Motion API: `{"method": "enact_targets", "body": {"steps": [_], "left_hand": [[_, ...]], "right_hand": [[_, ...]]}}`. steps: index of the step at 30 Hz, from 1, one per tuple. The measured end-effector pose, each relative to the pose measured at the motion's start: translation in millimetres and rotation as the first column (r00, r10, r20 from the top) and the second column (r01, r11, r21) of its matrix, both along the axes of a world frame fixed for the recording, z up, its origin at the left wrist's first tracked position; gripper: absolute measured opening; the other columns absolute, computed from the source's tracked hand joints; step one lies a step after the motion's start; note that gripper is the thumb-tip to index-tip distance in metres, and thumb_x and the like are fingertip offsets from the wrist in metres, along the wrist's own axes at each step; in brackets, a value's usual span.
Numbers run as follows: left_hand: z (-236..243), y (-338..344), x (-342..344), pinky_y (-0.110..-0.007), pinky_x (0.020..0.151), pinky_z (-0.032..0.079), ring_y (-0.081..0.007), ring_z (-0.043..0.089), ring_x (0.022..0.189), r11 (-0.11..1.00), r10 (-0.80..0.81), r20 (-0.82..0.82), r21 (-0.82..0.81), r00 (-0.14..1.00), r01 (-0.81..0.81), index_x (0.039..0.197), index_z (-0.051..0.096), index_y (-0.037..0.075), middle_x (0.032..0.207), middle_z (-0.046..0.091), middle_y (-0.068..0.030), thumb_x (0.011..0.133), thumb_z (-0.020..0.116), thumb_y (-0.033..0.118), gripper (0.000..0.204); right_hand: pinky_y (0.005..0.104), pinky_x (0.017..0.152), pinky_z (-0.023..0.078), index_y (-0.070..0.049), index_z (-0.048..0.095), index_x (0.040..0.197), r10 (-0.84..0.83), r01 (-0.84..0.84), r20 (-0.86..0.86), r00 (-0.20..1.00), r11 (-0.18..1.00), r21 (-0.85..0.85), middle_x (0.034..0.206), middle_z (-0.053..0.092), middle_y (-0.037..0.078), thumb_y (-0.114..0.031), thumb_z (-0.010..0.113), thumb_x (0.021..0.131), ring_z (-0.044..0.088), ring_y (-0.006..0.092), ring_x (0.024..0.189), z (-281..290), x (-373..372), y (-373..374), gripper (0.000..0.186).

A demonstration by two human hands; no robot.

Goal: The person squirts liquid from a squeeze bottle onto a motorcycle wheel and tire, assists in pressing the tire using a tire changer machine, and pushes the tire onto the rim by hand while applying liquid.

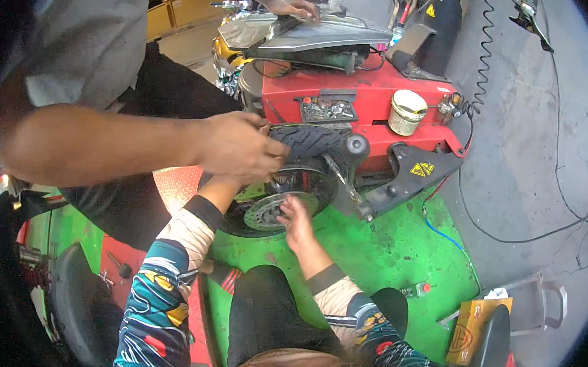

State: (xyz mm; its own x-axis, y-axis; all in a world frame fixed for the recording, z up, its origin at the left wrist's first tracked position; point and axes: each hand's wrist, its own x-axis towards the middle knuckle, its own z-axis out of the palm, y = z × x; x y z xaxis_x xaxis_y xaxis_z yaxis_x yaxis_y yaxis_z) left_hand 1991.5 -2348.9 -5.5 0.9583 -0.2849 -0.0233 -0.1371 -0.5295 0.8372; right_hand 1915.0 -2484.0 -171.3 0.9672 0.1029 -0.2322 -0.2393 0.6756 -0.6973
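A motorcycle wheel with a black treaded tyre stands tilted in front of me, its slotted metal brake disc facing my side. My right hand is beside the disc, fingers apart and holding nothing that I can see. On the left, my left hand reaches to the wheel's left side; its fingers are hidden behind another person's hand. That person's arm crosses from the left, the hand over the tyre's left part. A black arm with a rounded end sits against the tyre's right side.
Behind the wheel is a red tyre-changing machine, bearing a tray of small metal parts and a whitish bucket. Another hand rests near its turntable. A bottle lies on the green floor; a cardboard box stands right.
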Motion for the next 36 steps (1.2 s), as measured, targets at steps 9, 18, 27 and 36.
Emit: {"method": "enact_targets", "body": {"steps": [9, 18, 27, 36], "left_hand": [[-43.3, 24.9, -8.0, -0.047, 0.112, 0.029, -0.0341, 0.039, 0.134, 0.953, -0.134, 0.691, 0.287, 0.71, -0.1, 0.141, 0.042, 0.011, 0.146, 0.044, -0.0146, 0.081, 0.062, 0.052, 0.075], [-102.7, 97.5, -83.9, -0.049, 0.113, 0.03, -0.0438, 0.037, 0.133, 0.707, 0.195, 0.672, 0.408, 0.714, -0.577, 0.144, 0.031, -0.001, 0.144, 0.038, -0.0274, 0.059, 0.087, 0.042, 0.111], [-134.7, 95.1, -80.4, -0.047, 0.113, 0.032, -0.0468, 0.036, 0.132, 0.769, 0.386, 0.646, 0.169, 0.659, -0.617, 0.142, 0.027, -0.006, 0.144, 0.035, -0.031, 0.057, 0.092, 0.027, 0.112], [-111.4, 99.5, -50.9, -0.044, 0.102, 0.042, -0.0378, 0.052, 0.122, 0.771, 0.278, 0.642, 0.295, 0.715, -0.564, 0.128, 0.054, 0.001, 0.127, 0.058, -0.022, 0.061, 0.089, 0.031, 0.082]], "right_hand": [[0.0611, 0.11, 0.02, -0.019, 0.041, 0.139, 0.038, 0.076, -0.302, 0.953, 0.93, 0.36, 0.145, 0.036, 0.01, -0.055, 0.06, 0.08, 0.029, 0.0407, 0.135, 7.3, 17.1, 15.0, 0.072], [0.0576, 0.113, 0.017, -0.012, 0.023, 0.15, 0.012, 0.068, -0.234, 0.972, 0.941, 0.331, 0.151, 0.03, 0.014, -0.054, 0.06, 0.08, 0.022, 0.043, 0.141, -6.8, 16.6, 19.4, 0.09], [0.06, 0.113, 0.02, -0.017, 0.032, 0.146, 0.07, -0.009, -0.197, 0.978, 0.955, 0.298, 0.15, 0.03, 0.015, -0.052, 0.071, 0.079, 0.025, 0.0412, 0.139, -17.2, 20.6, 12.7, 0.086], [0.054, 0.11, 0.028, -0.022, 0.038, 0.146, 0.122, -0.069, -0.191, 0.974, 0.962, 0.264, 0.153, 0.03, 0.01, -0.052, 0.074, 0.08, 0.031, 0.0382, 0.137, -35.9, 33.7, 19.3, 0.081]]}}
